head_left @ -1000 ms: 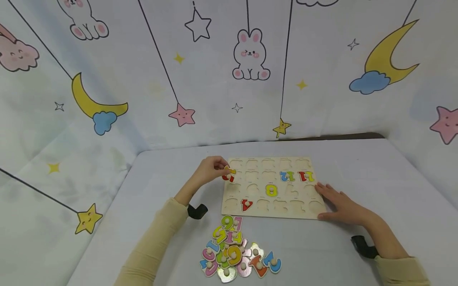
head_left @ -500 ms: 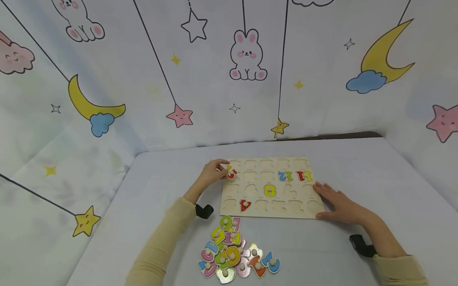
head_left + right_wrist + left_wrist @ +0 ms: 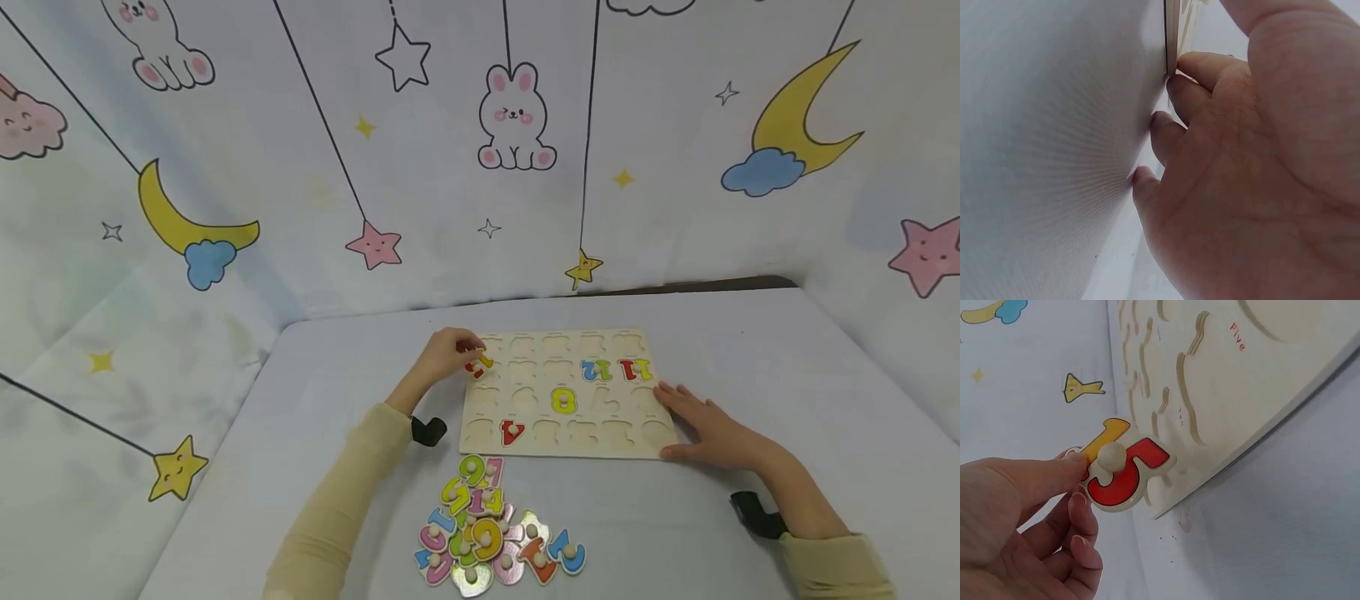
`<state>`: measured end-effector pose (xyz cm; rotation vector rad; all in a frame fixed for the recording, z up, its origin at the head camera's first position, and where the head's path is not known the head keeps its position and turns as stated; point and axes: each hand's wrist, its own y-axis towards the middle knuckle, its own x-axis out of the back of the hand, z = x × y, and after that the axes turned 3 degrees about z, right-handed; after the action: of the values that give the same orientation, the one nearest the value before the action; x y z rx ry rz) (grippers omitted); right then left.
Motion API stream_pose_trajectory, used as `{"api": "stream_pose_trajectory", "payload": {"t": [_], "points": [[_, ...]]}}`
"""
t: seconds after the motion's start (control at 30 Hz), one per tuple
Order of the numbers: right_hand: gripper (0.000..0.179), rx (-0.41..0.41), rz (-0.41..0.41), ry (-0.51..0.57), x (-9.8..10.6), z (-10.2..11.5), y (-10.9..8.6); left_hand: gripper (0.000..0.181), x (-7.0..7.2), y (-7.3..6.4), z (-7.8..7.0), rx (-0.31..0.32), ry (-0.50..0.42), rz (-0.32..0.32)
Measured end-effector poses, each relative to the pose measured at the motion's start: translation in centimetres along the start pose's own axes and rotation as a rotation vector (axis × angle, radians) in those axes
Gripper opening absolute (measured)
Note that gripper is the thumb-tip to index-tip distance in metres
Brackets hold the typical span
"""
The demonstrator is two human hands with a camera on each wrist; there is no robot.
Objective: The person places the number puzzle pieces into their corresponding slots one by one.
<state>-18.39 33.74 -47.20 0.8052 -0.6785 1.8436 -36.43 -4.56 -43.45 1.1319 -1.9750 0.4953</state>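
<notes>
My left hand [image 3: 447,352] pinches a number 15 puzzle piece [image 3: 1124,478] by its edge, between thumb and fingers. The piece has a yellow 1, a red 5 and a round wooden knob. It is over the left edge of the wooden number board [image 3: 525,454], near the second row from the back; in the left wrist view it is tilted. My right hand [image 3: 712,429] rests at the board's right edge with fingers spread, fingertips touching table and board side. Pieces 12 [image 3: 597,371], 11 [image 3: 636,370], 8 [image 3: 564,401] and 4 [image 3: 513,432] lie in the board's recesses.
A heap of loose number pieces [image 3: 486,540] with knobs lies in front of the board, some silver side up. The white table [image 3: 637,533] meets a printed cloth backdrop [image 3: 442,167] behind and at the left. Black bands [image 3: 757,515] are on both wrists.
Half a second ago the 15 piece was slightly farther onto the board; now it is back by the left edge, turned in my left fingers. The right hand stays at the board's right side.
</notes>
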Motion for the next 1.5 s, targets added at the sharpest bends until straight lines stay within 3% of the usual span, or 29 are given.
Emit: {"api": "stream_pose_trajectory", "payload": {"t": [0.13, 0.3, 0.4, 0.7, 0.83, 1.13, 1.3, 1.5], "points": [[0.095, -0.005, -0.002, 0.006, -0.1, -0.1, -0.1, 0.011, -0.2, 1.1, -0.6, -0.016, 0.060, 0.073], [0.096, -0.012, 0.000, 0.005, -0.1, -0.1, -0.2, 0.013, -0.7, 2.0, -0.7, -0.009, 0.077, 0.181], [0.095, -0.010, -0.003, 0.007, 0.0, 0.1, -0.3, 0.013, -1.0, 2.3, -0.5, 0.005, 0.071, 0.208], [0.095, -0.021, 0.006, 0.018, 0.3, 0.6, -0.3, 0.014, -1.5, 2.8, 0.8, 0.005, -0.047, 0.230], [0.095, -0.021, 0.006, 0.022, 0.2, 0.4, -0.3, 0.015, -2.0, 2.7, 1.5, -0.025, -0.076, 0.253], [0.093, 0.013, -0.015, -0.004, 0.2, 0.3, -0.2, 0.016, -2.7, 1.9, 1.8, -0.099, -0.044, 0.197], [0.094, 0.006, -0.011, -0.009, 0.2, 0.3, -0.2, 0.019, -3.1, 1.3, 1.8, -0.177, -0.014, 0.170], [0.094, 0.007, -0.007, -0.014, 0.0, 0.1, -0.1, 0.024, -3.4, 0.7, 2.0, -0.178, 0.006, 0.161]]}}
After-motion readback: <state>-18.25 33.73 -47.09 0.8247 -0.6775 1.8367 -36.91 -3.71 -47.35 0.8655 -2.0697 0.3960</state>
